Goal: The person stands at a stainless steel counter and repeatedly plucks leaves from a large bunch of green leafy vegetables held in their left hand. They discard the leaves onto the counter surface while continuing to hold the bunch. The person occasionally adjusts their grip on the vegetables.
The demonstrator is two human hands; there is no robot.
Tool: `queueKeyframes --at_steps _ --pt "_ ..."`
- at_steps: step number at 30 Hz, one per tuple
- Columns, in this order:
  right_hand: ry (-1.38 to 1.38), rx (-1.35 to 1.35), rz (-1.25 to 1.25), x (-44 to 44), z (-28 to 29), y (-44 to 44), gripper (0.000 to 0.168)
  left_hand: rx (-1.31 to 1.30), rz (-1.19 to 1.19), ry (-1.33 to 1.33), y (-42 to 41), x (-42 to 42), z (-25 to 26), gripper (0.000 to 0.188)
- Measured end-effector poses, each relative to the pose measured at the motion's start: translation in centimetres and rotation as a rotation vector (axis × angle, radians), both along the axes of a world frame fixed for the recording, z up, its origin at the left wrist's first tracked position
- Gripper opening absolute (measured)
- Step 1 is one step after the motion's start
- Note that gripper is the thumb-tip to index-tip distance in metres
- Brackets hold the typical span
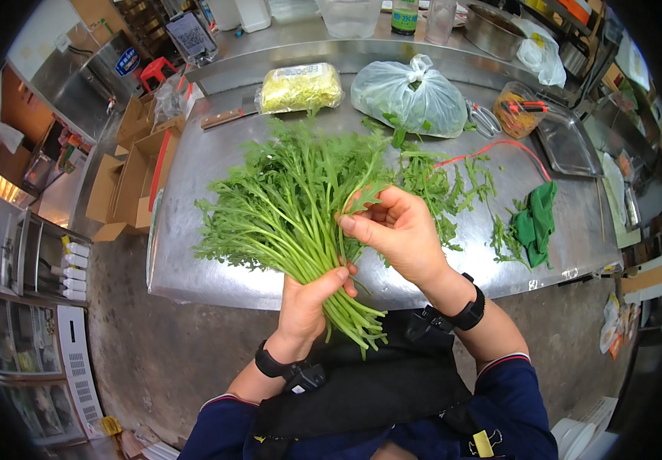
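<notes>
A thick bunch of leafy greens, feathery-leaved like chrysanthemum greens, is gripped low on its stems by my left hand. The cut stem ends hang below that hand, past the table's front edge. My right hand pinches a leafy sprig between thumb and fingers at the bunch's right side. Behind it, loose leaves and stems lie scattered on the stainless steel table. A red strap runs over the table near them, toward a crumpled green cloth.
At the table's back lie a wooden-handled knife, a packet of yellow vegetables, a tied plastic bag of greens and scissors. A plastic tub and metal tray sit at right. Cardboard boxes stand left.
</notes>
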State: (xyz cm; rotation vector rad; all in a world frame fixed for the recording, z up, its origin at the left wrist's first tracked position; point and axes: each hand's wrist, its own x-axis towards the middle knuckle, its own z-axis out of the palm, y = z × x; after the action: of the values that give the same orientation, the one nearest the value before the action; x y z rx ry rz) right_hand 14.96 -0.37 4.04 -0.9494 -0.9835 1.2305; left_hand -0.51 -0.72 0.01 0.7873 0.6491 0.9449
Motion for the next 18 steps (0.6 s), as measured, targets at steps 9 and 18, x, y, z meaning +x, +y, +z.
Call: queueKeyframes --at_steps 9,18 --pt "-1.052 0.723 -0.295 2.0 -0.3 2.3 0.014 -0.118 -0.146 -0.041 0.0 -0.4 0.3 0.02" --pt "-1.044 0.722 -0.4 1.4 -1.9 3.3 0.017 -0.2 -0.115 -0.049 0.5 -0.6 0.0 0.019"
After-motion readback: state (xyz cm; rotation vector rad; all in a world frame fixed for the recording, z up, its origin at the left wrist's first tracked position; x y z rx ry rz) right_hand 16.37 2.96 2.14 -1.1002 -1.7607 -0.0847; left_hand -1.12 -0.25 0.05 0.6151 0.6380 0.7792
